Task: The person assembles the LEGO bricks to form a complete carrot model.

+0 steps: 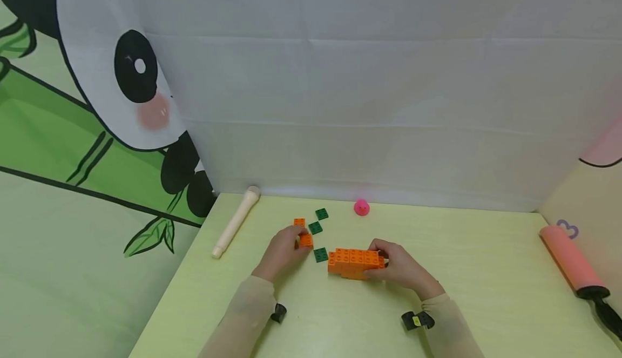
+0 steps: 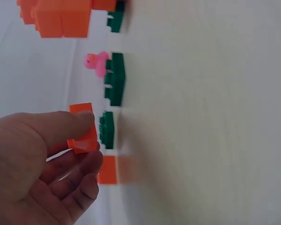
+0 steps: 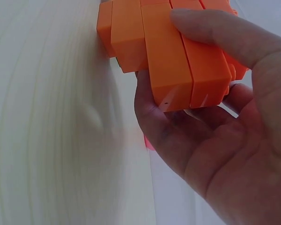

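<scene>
My left hand (image 1: 283,251) pinches a small orange toy brick (image 2: 84,133) between thumb and fingers, with its studs hidden in the left wrist view. Just behind that hand another orange brick (image 1: 298,221) lies on the table. My right hand (image 1: 402,269) grips one end of a block built from several orange bricks (image 1: 353,262); the thumb lies on one side and the fingers curl beneath in the right wrist view. Between the hands lies a green brick (image 1: 320,255), with a second green brick (image 1: 315,228) and a third green brick (image 1: 322,214) farther back.
A pink toy duck (image 1: 362,207) sits near the back edge of the pale yellow table (image 1: 486,271). At the left lies a cream-coloured stick (image 1: 235,223) with a knobbed end. A pink cylinder with a black handle (image 1: 573,258) lies by the right edge. White sheeting (image 1: 369,88) rises behind.
</scene>
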Motion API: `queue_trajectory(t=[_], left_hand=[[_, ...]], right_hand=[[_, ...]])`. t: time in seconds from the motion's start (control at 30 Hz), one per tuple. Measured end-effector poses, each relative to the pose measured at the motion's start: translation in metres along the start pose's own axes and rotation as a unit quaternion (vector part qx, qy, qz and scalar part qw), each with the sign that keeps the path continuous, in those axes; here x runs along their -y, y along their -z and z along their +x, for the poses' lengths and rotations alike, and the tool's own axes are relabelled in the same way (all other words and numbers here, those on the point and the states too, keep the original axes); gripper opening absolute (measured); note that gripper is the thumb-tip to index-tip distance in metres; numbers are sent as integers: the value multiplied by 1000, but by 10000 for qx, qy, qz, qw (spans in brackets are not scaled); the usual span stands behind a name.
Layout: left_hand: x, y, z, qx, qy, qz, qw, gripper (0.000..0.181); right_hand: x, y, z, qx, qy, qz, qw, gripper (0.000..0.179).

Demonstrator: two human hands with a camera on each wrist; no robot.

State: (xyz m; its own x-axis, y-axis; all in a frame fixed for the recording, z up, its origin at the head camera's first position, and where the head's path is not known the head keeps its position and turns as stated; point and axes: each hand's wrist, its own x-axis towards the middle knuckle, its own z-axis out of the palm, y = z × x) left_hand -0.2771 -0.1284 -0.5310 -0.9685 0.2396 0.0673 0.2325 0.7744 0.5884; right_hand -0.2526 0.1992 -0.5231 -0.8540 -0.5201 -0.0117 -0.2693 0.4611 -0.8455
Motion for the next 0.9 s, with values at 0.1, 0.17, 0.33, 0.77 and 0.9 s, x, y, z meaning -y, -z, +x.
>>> queue_trajectory(t=[0.1,0.17,0.33,0.77,0.9], left_hand=[[-11,2,0,-52,-208,-178,9996,35],[-20,5,-1,-84,-389,-309,9987,34],[-47,10,-5,-169,-960,-659,9931,30],[-78,-1,-12,188,-1761,-917,9799,30],[-82,-5,-13,290,-1817,-881,9790,31]], right_hand=[[1,0,0,10,-13,7,10000,32],[0,0,0,10,-14,10,10000,32],[0,0,0,-1,-7,-2,10000,32],[-2,0,-1,28,72,57,10000,31],[-2,0,-1,7,98,125,9999,31]])
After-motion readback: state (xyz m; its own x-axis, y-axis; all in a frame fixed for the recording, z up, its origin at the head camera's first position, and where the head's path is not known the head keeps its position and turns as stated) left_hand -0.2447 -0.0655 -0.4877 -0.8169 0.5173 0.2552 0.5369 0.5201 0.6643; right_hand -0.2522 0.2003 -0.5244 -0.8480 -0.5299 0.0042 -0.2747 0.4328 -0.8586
